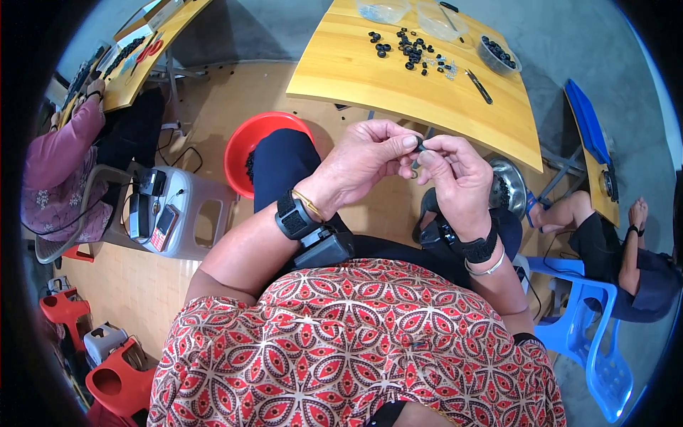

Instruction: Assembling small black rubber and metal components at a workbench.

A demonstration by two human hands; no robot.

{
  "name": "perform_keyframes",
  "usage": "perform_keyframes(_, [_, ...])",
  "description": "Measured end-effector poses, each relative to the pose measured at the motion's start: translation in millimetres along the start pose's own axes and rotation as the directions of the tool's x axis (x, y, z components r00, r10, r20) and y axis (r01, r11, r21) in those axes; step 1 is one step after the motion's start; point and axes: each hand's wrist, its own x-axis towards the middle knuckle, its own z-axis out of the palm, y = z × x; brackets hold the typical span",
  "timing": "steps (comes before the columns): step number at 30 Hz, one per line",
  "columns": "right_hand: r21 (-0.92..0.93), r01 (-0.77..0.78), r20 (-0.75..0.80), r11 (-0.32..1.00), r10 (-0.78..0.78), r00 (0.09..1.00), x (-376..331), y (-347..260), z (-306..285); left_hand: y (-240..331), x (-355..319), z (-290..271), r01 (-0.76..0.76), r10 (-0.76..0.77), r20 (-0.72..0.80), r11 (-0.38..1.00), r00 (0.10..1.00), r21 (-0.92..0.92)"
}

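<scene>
My left hand (370, 158) and my right hand (455, 174) meet above my lap, near the table's front edge. Thumbs and fingers of both pinch a small black part (420, 145) between them. Its exact kind is too small to make out, and the fingertips cover much of it. A thin dark greenish piece with a hooked end (415, 171) sticks out below the right thumb. On the wooden table (398, 92) ahead lie several loose black ring-like parts (410, 51), small silvery pieces (449, 68) and a slim black hand tool (479, 87).
Clear plastic tubs (437, 20) and a clear bowl of black parts (498, 55) stand on the table. A red basin (238, 160) and a metal bowl (518, 186) flank my knees. People sit left and right; a blue chair (583, 313) is at right, a grey stool (192, 206) at left.
</scene>
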Motion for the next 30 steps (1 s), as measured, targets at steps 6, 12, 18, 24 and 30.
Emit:
perform_keyframes(6, [0.074, -0.001, 0.021, 0.997, 0.000, 1.000, 2, 2, -1, -1, 0, 0, -0.042, 0.042, -0.009, 0.998, 0.999, 0.037])
perform_keyframes(12, [0.226, -0.232, 0.129, 0.946, 0.207, 0.970, 5, -1, -9, 0, -1, 1, -0.063, 0.064, -0.005, 0.995, 0.998, 0.080])
perform_keyframes(18, [0.305, -0.330, 0.185, 0.893, 0.284, 0.941, 7, -6, -11, -1, -1, 0, -0.068, 0.067, 0.020, 0.994, 0.998, 0.083])
perform_keyframes(24, [0.061, -0.040, 0.143, 0.997, 0.031, 0.989, 8, -4, -9, 4, -1, -1, -0.065, 0.062, 0.025, 0.991, 0.998, 0.116])
perform_keyframes(30, [-0.314, 0.458, 0.340, 0.832, -0.352, 0.872, 19, -14, -14, 7, -2, -3, -0.046, 0.042, 0.024, 0.985, 0.999, 0.164])
